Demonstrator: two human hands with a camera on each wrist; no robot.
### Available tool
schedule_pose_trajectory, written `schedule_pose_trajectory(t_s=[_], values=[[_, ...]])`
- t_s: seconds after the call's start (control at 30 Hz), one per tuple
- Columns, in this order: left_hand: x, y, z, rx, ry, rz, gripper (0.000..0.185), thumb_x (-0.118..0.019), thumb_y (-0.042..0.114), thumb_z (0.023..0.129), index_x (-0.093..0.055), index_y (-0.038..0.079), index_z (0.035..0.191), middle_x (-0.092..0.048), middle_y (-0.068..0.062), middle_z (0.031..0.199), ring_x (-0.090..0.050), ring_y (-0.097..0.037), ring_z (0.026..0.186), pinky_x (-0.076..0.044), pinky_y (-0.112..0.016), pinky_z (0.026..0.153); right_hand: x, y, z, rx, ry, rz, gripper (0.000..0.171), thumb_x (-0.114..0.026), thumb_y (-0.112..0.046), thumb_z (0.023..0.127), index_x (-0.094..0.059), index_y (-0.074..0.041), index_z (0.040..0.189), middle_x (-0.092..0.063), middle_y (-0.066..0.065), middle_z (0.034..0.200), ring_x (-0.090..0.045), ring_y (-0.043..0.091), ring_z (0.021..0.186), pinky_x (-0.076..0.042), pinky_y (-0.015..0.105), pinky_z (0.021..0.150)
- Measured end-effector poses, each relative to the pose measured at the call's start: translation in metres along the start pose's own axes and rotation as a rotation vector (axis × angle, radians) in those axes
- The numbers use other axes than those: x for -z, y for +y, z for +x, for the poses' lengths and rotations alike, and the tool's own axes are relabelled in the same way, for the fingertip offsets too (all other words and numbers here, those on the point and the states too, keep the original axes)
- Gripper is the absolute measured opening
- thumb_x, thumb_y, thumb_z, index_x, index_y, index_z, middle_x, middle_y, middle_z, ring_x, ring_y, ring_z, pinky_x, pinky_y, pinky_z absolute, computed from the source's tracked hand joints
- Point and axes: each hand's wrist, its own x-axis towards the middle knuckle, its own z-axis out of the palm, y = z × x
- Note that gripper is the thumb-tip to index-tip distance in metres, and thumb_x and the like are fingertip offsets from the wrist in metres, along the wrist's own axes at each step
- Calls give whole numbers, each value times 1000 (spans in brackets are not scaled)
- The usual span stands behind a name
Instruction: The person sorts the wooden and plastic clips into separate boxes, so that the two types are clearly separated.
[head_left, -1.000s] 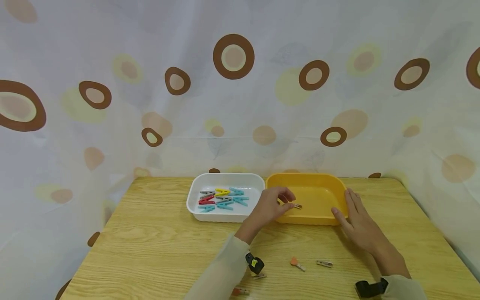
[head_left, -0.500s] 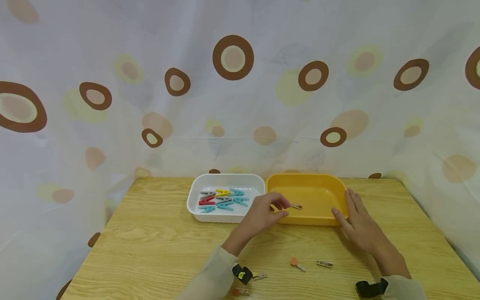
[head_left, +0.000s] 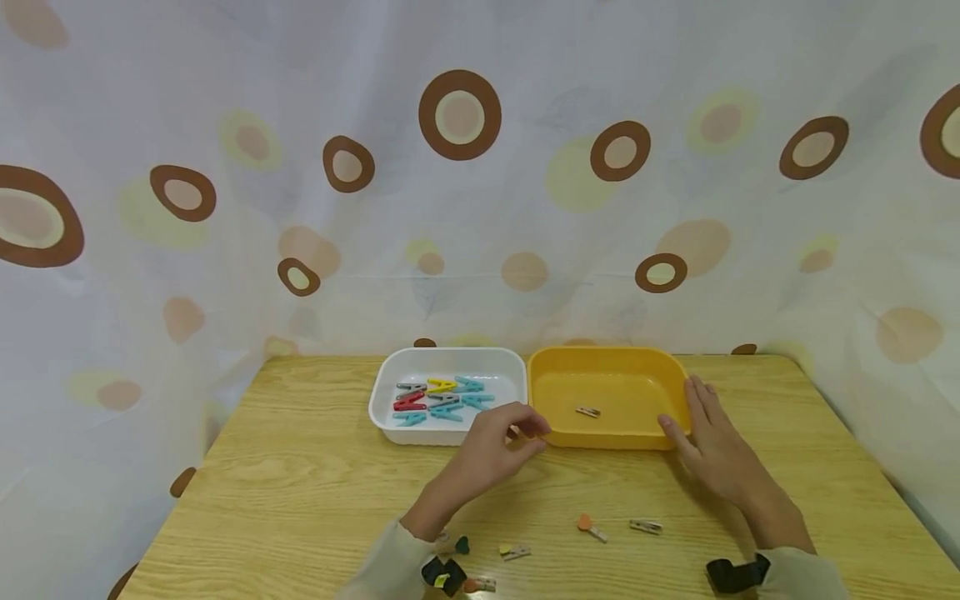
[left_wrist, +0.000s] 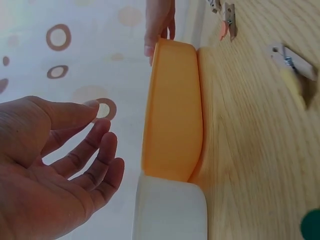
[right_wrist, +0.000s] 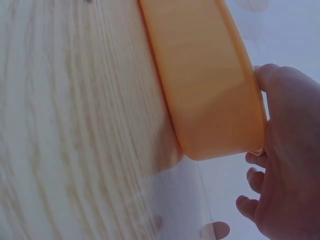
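Observation:
My left hand (head_left: 491, 450), loosely curved and empty, hovers at the front of the trays where they meet. In the left wrist view its thumb and fingertips are apart. My right hand (head_left: 716, 446) holds the right front corner of the yellow tray (head_left: 622, 439), thumb over the rim and fingers along the outer side wall. The right wrist view shows the thumb (right_wrist: 265, 77) at the tray's rim. Inside the yellow tray lies one small wooden clothespin (head_left: 588, 412). The white tray (head_left: 382, 421) beside it holds several plastic clothespins (head_left: 442, 400) in blue, red, yellow and grey.
Small wooden clothespins lie on the table in front: one with an orange end (head_left: 592, 528), a plain one (head_left: 646, 527), one with a yellow end (head_left: 515, 552). Others lie by the left wrist, one with a dark green end (head_left: 461, 546). A patterned curtain (head_left: 480, 208) hangs behind.
My left hand has drawn back left and toward me from over the yellow tray, leaving the wooden clothespin lying there in full view. My right hand has stayed at the tray's corner.

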Motion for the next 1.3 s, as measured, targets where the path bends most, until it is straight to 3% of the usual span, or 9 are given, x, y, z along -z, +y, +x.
schedule_pose_trajectory(t_s=[0.2, 0.4, 0.67, 0.93, 1.3], values=[[10, -1, -15, 46, -31, 4, 10, -73, 13, 97, -74, 10, 107, -73, -4, 105, -65, -8, 94, -57, -32, 84, 1, -2, 0, 0, 3, -16, 82, -40, -42, 111, 4, 7, 160, 9, 27, 168, 10, 45, 154, -3, 67, 118], [17, -10, -32, 78, -46, -3, 10, -72, 16, 98, -73, 12, 107, -73, -3, 106, -65, -10, 95, -57, -40, 84, 0, -1, -1, -1, 1, -17, 82, -39, -42, 111, 4, 7, 160, 9, 28, 168, 10, 46, 154, -3, 67, 119], [21, -16, -51, 121, -56, -6, 11, -73, 14, 97, -74, 17, 108, -73, -3, 106, -65, -12, 95, -56, -35, 84, 1, 1, -1, -2, 0, -10, 81, -39, -42, 111, 5, 7, 160, 10, 26, 168, 11, 44, 154, -2, 67, 119], [31, -22, -80, 143, -27, 16, 9, -73, 11, 96, -74, 9, 105, -72, 0, 101, -66, -12, 92, -57, -35, 78, -1, 1, -1, -10, 1, -1, 82, -39, -43, 111, 6, 4, 161, 12, 24, 168, 11, 44, 154, -3, 68, 118], [43, -32, -110, 194, -24, 48, 9, -76, 15, 95, -73, 11, 102, -72, 2, 99, -65, -11, 90, -55, -28, 75, -1, -1, 0, -10, 17, -8, 82, -40, -43, 111, 5, 5, 161, 8, 27, 168, 9, 44, 154, -5, 68, 118]])
